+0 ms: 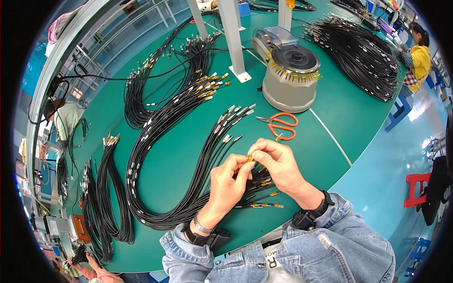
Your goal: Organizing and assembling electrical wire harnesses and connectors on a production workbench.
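Note:
My left hand (230,183) and my right hand (277,165) meet over the green table (179,165), fingertips pinched together on the end of a thin black cable with a yellow tape tag (250,159). Under the hands lie a few cable ends with yellow tags (264,205). A long bundle of black cables with metal connectors (188,160) curves away to the left of my left hand. Both wrists wear black bands and denim sleeves.
Orange scissors (282,125) lie just beyond my hands. A grey round tape dispenser (290,78) stands behind them. More black cable bundles (363,52) lie far right and at the left (101,198). White posts (233,40) rise from the table. A person in yellow (417,59) sits at the far right.

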